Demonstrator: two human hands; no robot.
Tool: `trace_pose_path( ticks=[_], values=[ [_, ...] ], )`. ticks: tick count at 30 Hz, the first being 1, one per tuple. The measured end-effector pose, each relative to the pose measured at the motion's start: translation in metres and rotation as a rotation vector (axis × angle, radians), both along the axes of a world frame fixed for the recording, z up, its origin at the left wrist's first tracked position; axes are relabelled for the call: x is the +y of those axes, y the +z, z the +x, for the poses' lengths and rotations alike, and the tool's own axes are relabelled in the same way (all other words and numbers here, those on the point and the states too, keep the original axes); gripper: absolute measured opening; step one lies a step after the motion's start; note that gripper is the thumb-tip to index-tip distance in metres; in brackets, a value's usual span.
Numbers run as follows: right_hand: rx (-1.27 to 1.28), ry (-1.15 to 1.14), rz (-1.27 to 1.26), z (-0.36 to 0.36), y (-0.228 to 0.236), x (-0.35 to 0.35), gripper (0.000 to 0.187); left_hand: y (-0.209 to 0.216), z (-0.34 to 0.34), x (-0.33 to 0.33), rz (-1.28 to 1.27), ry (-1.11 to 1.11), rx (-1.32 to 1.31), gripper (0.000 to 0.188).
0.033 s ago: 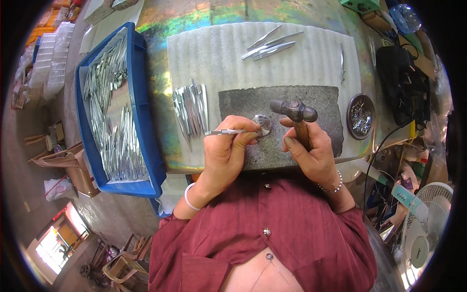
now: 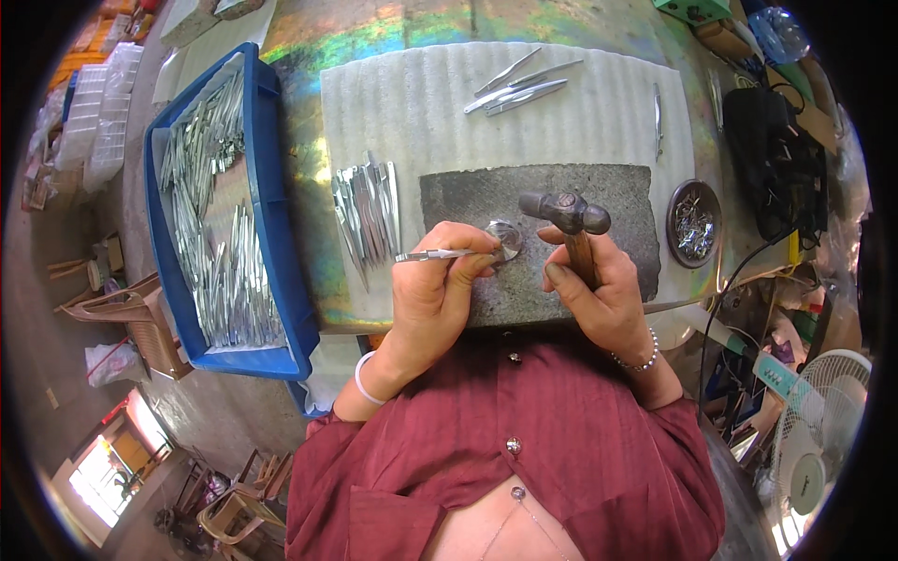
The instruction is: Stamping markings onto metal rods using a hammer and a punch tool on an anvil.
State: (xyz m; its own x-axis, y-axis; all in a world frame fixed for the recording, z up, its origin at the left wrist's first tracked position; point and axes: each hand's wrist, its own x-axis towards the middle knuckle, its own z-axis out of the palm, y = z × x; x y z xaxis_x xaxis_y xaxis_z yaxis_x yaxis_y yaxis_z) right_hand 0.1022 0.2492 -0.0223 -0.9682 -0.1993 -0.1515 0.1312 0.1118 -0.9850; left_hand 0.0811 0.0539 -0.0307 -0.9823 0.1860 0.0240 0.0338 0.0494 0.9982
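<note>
Pinched in the fingers of my left hand (image 2: 432, 294) is a slim silvery metal tool (image 2: 423, 254), tweezer-like in shape. Its right end reaches a small round shiny metal block (image 2: 508, 238), partly hidden by my fingertips. My right hand (image 2: 599, 290) is wrapped round the handle of a ball-peen hammer (image 2: 567, 209). The dark hammer head is just right of the block, apart from it. Under both hands is a dark grey rough slab (image 2: 458, 192). A row of similar slim metal tools (image 2: 368, 210) lies left of the slab.
The slab rests on a white foam sheet (image 2: 402, 103), with several slim tools (image 2: 524, 93) at its far side. A blue tray (image 2: 301, 318) of many more stands left. At right are a round dish (image 2: 672, 234) of small metal bits, a black bag (image 2: 762, 140) and a fan (image 2: 809, 439).
</note>
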Motion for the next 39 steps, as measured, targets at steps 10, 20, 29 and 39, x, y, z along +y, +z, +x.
trace_pose_path(
  ticks=[10,20,29,39],
  values=[
    [0.033,-0.042,0.058,0.0,-0.001,0.0,0.035,0.001,-0.008,0.001,-0.271,-0.047,0.376,0.018],
    [0.438,0.203,-0.006,-0.02,0.06,-0.008,0.033,-0.001,0.0,0.001,-0.692,-0.163,0.699,0.027],
    [0.753,0.353,0.317,-0.036,0.081,-0.027,0.027,0.017,-0.006,0.0,-0.546,-0.176,0.489,0.024],
    [0.338,0.239,0.258,-0.015,0.104,-0.003,0.036,0.011,-0.005,-0.005,-0.579,-0.128,0.576,0.02]
  ],
)
